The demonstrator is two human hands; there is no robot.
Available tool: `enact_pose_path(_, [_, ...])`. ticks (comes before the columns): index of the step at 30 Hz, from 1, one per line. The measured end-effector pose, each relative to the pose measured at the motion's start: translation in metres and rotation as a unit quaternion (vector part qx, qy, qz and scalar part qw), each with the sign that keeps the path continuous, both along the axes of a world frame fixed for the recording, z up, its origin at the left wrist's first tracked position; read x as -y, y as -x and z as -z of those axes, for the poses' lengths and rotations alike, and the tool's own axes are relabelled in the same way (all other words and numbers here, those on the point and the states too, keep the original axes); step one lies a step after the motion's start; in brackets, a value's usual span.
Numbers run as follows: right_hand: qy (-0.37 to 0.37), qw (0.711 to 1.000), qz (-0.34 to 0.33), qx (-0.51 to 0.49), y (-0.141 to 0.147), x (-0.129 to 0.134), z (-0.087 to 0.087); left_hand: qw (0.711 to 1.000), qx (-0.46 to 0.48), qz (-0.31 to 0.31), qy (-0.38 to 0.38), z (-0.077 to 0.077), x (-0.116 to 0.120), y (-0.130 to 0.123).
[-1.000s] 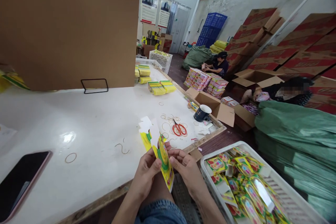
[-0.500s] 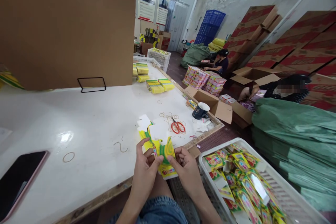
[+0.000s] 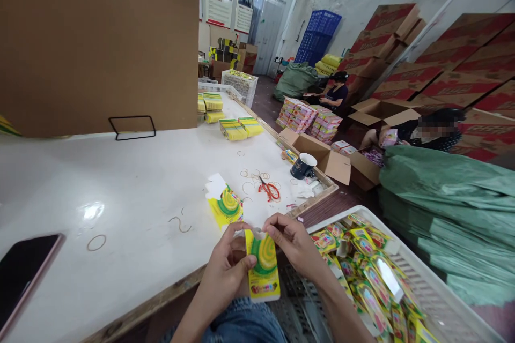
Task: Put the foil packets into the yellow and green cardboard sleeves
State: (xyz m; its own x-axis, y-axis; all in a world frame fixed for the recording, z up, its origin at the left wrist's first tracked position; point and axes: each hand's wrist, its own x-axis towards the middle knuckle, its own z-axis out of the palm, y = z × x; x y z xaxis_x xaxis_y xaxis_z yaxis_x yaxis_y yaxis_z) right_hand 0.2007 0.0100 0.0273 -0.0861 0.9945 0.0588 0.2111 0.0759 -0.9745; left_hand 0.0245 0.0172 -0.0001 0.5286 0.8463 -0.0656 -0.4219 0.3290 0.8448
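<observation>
A small yellow-and-green box (image 3: 263, 268) stands upright between my hands, over my lap at the table's front edge. My left hand (image 3: 233, 260) grips its left side, thumb on the front face. The fingers of my right hand (image 3: 287, 236) pinch the top edge, where a bit of white flap shows. Just beyond, on the white table (image 3: 140, 187), lies a flat yellow-and-green carton (image 3: 227, 204) with white flaps. To the right of my hands, a white basket (image 3: 364, 211) holds many similar yellow packs (image 3: 374, 295).
Red scissors (image 3: 269, 190) lie among rubber bands near a dark mug (image 3: 303, 166). A phone (image 3: 28, 273) is at the left, a large cardboard sheet (image 3: 100, 48) behind. Bundled cartons (image 3: 241, 128) sit farther back. Two people work beyond the table, near a green sack (image 3: 442, 198).
The box has come away from the flat carton and now stands upright, its front face showing. My right hand has moved up to its top edge. The view has shifted slightly.
</observation>
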Motion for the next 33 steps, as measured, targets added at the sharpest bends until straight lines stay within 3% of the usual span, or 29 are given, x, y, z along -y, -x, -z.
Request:
enact_pose_path(6, [0.002,0.998,0.019,-0.059,0.002,-0.001,0.003,1.000,0.012,0.025,0.012,0.004,0.000,0.000])
enact_pose_path(11, [-0.050,0.996,0.036,0.064,-0.009,-0.004,-0.004,0.996,-0.076,-0.024,-0.036,0.003,-0.003,-0.002])
enact_pose_path(16, [0.057,0.995,-0.036,0.067,-0.008,-0.002,-0.006,0.990,-0.115,-0.050,-0.062,0.003,-0.002,-0.004])
enact_pose_path(23, [0.030,0.991,0.024,0.129,0.006,-0.004,-0.009,0.991,-0.107,-0.038,-0.072,0.004,0.001,-0.006])
enact_pose_path(29, [0.038,0.989,0.006,0.145,0.011,-0.003,-0.006,0.994,-0.091,-0.033,-0.059,0.002,0.000,-0.005])
enact_pose_path(33, [0.033,0.983,0.042,0.175,0.011,-0.002,-0.002,0.992,-0.099,-0.039,-0.063,0.000,0.001,-0.005])
